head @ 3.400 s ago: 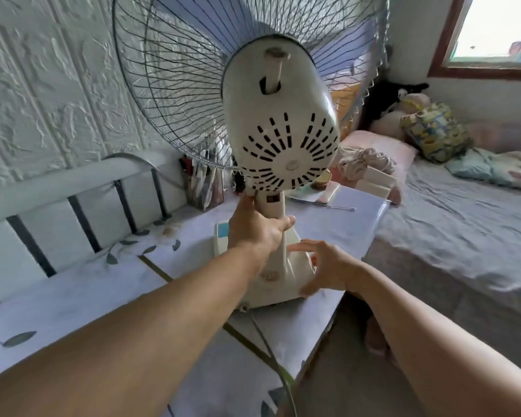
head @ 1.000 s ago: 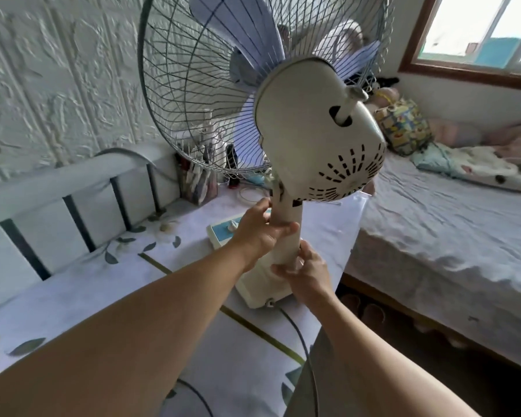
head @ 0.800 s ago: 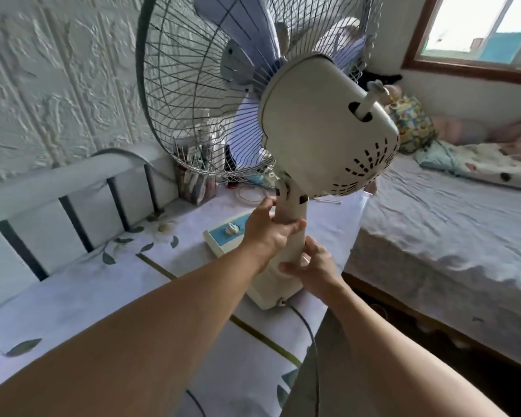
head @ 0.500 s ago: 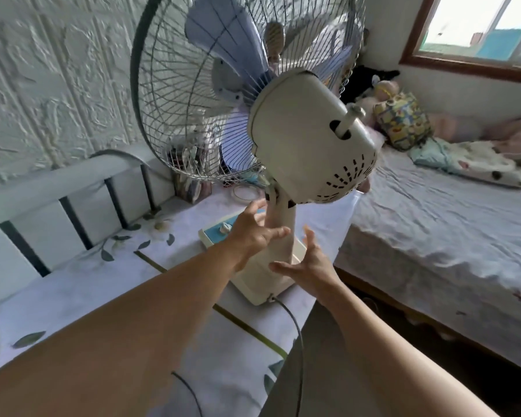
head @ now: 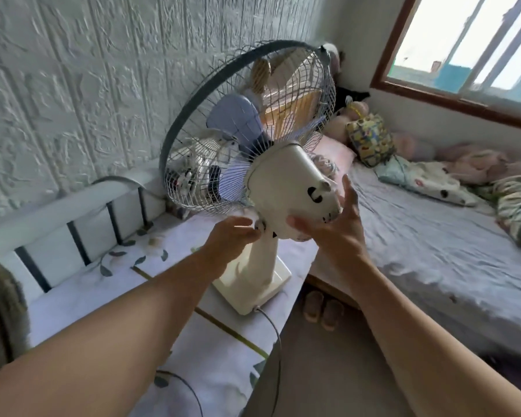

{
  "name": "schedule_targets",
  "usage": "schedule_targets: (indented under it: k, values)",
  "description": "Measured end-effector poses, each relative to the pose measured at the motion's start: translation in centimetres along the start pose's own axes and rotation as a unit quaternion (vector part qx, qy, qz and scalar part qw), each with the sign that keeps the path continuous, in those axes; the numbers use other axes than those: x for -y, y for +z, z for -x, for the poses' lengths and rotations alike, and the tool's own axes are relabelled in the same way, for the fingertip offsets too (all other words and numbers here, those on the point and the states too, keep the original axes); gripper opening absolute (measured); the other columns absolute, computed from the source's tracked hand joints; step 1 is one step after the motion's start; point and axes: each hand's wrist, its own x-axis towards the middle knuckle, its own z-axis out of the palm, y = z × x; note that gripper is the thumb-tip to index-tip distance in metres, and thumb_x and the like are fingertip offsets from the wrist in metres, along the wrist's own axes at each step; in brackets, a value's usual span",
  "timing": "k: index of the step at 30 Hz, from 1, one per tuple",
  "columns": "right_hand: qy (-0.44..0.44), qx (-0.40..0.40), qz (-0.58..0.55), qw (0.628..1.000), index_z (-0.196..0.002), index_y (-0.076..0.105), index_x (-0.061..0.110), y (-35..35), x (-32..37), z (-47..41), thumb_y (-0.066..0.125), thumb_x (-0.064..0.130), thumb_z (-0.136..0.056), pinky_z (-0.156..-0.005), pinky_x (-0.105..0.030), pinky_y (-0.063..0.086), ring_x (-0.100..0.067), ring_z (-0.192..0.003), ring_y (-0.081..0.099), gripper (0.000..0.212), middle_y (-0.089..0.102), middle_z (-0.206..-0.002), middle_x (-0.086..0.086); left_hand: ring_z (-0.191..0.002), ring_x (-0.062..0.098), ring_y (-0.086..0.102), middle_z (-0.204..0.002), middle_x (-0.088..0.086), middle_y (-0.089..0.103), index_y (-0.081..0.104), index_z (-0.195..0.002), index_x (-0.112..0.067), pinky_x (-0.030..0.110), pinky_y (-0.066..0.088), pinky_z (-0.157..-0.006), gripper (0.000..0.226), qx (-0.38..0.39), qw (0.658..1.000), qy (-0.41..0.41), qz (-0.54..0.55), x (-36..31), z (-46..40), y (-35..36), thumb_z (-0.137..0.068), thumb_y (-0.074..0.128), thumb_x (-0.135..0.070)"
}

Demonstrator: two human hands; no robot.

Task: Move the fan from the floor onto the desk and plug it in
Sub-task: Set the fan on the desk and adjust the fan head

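Fan (head: pixel 253 182) already upright on desk (head: pixel 211 356), base near right edge, beside bed (head: pixel 433 251). Right hand (head: pixel 337 233) cupping motor housing, fingers spread, not clenched; left hand (head: pixel 232 236) pinching knob at neck. Cord (head: pixel 278 350) trailing off near edge, plug unseen. Lifting done, head being adjusted, plugging in probably left.

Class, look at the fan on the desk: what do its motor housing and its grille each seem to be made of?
Motor housing: apparently moulded plastic, cream, smooth with a dull sheen, with slots cut into it. Grille: probably metal wire, thin pale spokes held by a darker rim; coating unclear.
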Motion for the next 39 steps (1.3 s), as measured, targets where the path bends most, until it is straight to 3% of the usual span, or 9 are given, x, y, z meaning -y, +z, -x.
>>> schedule_targets:
  k: [6,11,14,19,25,30,33,37,39]
  values:
    - [-0.037,-0.035,0.099,0.994,-0.142,0.028,0.037,1.1,0.6,-0.8,0.086,0.049,-0.041,-0.087,-0.029,0.043,-0.008,-0.109,0.044,0.117,0.049,-0.132,0.008,-0.06,0.02,0.053,-0.064,0.01,0.062,0.066,-0.066,-0.009,0.028,0.042,-0.067,0.014,-0.076,0.994,-0.041,0.064,-0.2,-1.7,1.6,-0.074,0.071,-0.02]
    - [-0.039,-0.042,0.135,0.989,-0.133,0.039,0.038,0.8,0.5,-1.5,0.085,0.05,-0.044,-0.069,-0.017,0.042,-0.012,-0.097,0.049,0.101,0.051,-0.11,0.012,-0.074,0.025,0.062,-0.068,0.007,0.059,0.054,-0.065,-0.012,0.038,0.057,-0.081,0.022,-0.074,0.989,-0.081,0.095,-0.3,-2.9,2.2,-0.086,0.06,-0.014]
    - [-0.043,-0.047,0.131,0.989,-0.13,0.041,0.038,0.9,0.3,-1.7,0.085,0.049,-0.045,-0.062,-0.01,0.034,-0.012,-0.094,0.05,0.096,0.051,-0.107,0.013,-0.061,0.021,0.058,-0.068,0.006,0.057,0.051,-0.068,-0.011,0.028,0.055,-0.062,0.022,-0.067,0.983,-0.112,0.129,-0.8,-3.0,2.5,-0.09,0.052,-0.007]
    - [-0.037,-0.049,0.115,0.991,-0.128,0.043,0.039,0.8,0.4,-1.9,0.086,0.046,-0.045,-0.067,-0.021,0.038,-0.014,-0.096,0.051,0.094,0.054,-0.106,0.012,-0.031,0.015,0.053,-0.066,0.012,0.052,0.052,-0.078,-0.001,0.02,0.049,-0.035,0.017,-0.049,0.91,-0.223,0.347,-2.0,-2.5,1.9,-0.089,0.044,0.008]
    - [-0.02,-0.034,0.107,0.993,-0.131,0.042,0.039,1.0,0.9,-1.8,0.086,0.043,-0.047,-0.061,-0.01,0.033,-0.013,-0.095,0.05,0.095,0.052,-0.105,0.012,-0.066,0.022,0.06,-0.074,0.008,0.062,0.051,-0.078,-0.011,0.034,0.056,-0.067,0.02,-0.097,0.994,-0.045,0.035,-1.0,-1.5,2.2,-0.079,0.068,-0.022]
    - [-0.014,-0.036,0.114,0.993,-0.133,0.04,0.039,1.0,1.5,-1.9,0.085,0.045,-0.046,-0.062,-0.014,0.033,-0.013,-0.093,0.049,0.098,0.051,-0.104,0.012,-0.036,0.013,0.053,-0.047,0.002,0.058,0.048,-0.069,-0.013,0.019,0.046,-0.043,0.024,-0.07,0.972,-0.141,0.177,-1.5,-2.3,2.2,-0.089,0.044,-0.001]
    - [-0.011,-0.034,0.124,0.992,-0.133,0.041,0.038,1.0,1.7,-2.0,0.085,0.047,-0.046,-0.066,-0.019,0.034,-0.013,-0.094,0.049,0.098,0.052,-0.103,0.012,-0.034,0.014,0.05,-0.061,0.007,0.055,0.046,-0.071,-0.014,0.015,0.041,-0.037,0.023,-0.045,0.964,-0.159,0.21,-1.7,-2.1,2.1,-0.091,0.041,-0.002]
    - [-0.005,-0.037,0.119,0.992,-0.131,0.042,0.038,1.2,1.9,-2.0,0.084,0.046,-0.046,-0.059,-0.009,0.028,-0.012,-0.091,0.047,0.096,0.051,-0.1,0.012,-0.085,0.03,0.064,-0.091,0.017,0.066,0.053,-0.088,-0.009,0.042,0.056,-0.079,0.015,-0.1,0.994,0.001,-0.052,-1.0,-1.2,2.4,-0.08,0.065,-0.015]
    - [-0.003,-0.041,0.115,0.992,-0.131,0.043,0.038,1.2,2.0,-2.0,0.084,0.046,-0.045,-0.058,-0.007,0.027,-0.012,-0.09,0.047,0.095,0.051,-0.099,0.013,-0.075,0.031,0.064,-0.083,0.019,0.067,0.052,-0.082,-0.009,0.041,0.056,-0.077,0.009,-0.099,0.994,0.007,-0.049,-1.2,-1.2,2.6,-0.083,0.06,-0.012]
